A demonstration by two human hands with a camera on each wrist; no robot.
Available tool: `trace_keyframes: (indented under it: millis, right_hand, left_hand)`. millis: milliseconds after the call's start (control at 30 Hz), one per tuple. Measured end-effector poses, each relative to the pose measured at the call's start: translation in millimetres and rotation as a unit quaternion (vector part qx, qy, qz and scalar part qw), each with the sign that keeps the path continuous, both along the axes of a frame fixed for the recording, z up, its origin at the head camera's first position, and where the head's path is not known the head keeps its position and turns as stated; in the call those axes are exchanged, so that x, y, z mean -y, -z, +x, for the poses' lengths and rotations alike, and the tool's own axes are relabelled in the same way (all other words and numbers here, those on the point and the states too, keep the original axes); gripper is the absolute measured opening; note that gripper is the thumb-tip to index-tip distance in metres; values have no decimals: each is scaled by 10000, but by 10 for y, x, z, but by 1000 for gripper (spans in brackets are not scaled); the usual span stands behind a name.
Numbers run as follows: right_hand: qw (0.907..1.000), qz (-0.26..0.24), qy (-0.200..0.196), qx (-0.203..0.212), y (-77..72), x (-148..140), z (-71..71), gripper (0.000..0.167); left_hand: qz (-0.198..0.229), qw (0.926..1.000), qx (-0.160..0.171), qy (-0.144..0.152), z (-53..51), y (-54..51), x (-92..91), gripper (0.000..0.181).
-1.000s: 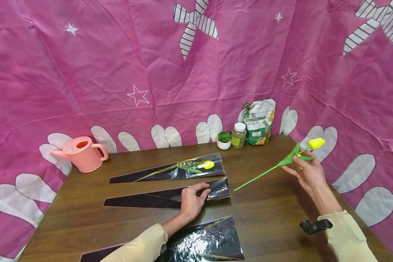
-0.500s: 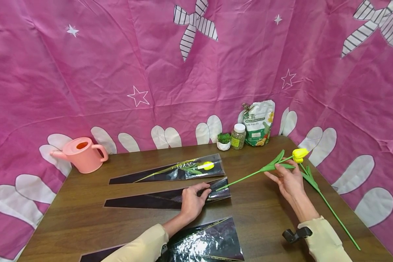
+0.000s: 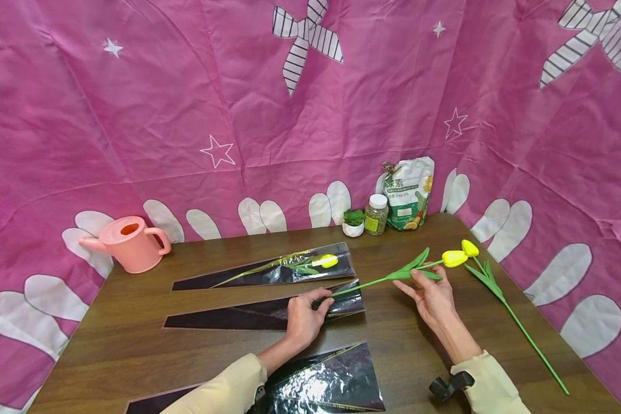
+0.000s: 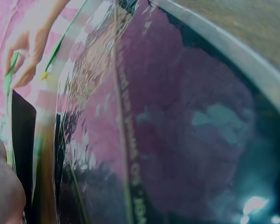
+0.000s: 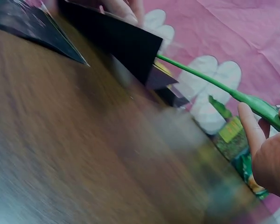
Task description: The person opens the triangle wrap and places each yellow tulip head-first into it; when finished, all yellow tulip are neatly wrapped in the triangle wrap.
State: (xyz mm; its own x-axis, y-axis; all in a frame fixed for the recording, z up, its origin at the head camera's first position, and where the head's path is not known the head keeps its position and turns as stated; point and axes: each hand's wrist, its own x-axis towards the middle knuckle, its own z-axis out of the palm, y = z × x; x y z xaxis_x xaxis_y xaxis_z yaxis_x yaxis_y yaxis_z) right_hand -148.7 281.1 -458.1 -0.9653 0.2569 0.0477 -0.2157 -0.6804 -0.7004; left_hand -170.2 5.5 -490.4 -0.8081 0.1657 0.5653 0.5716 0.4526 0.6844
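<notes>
My right hand (image 3: pixel 434 299) pinches a yellow artificial tulip (image 3: pixel 454 259) by its green leaves and upper stem. The stem slants left, and its lower end lies in the mouth of the middle black flower sleeve (image 3: pixel 212 313). That mouth is held by my left hand (image 3: pixel 304 319), thumb and forefinger pinching the film near its right end. In the right wrist view the green stem (image 5: pixel 196 72) enters the raised dark sleeve (image 5: pixel 126 39); the exact tip is hidden. A glossy sleeve fills most of the left wrist view, with my left fingers (image 4: pixel 4 186) at its edge.
Behind lies a sleeve (image 3: pixel 196 282) with a yellow tulip inside. A wide black sleeve (image 3: pixel 331 379) lies in front, partly under my left arm. Another tulip (image 3: pixel 528 330) rests at right. A watering can (image 3: pixel 134 253), potted plant (image 3: pixel 353 223), jar (image 3: pixel 376 215) and pouch (image 3: pixel 410 195) stand behind.
My right hand has carried the tulip leftward from the table's right side, and its stem end has gone into the middle sleeve's mouth. The left hand keeps its place.
</notes>
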Motion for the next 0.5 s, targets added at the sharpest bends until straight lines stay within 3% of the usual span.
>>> trace_keyframes:
  millis: [500]
  right_hand:
    - [9990, 75, -402, -174, 112, 309, 25, 25]
  left_hand:
    - [2, 10000, 7, 72, 16, -25, -28, 13]
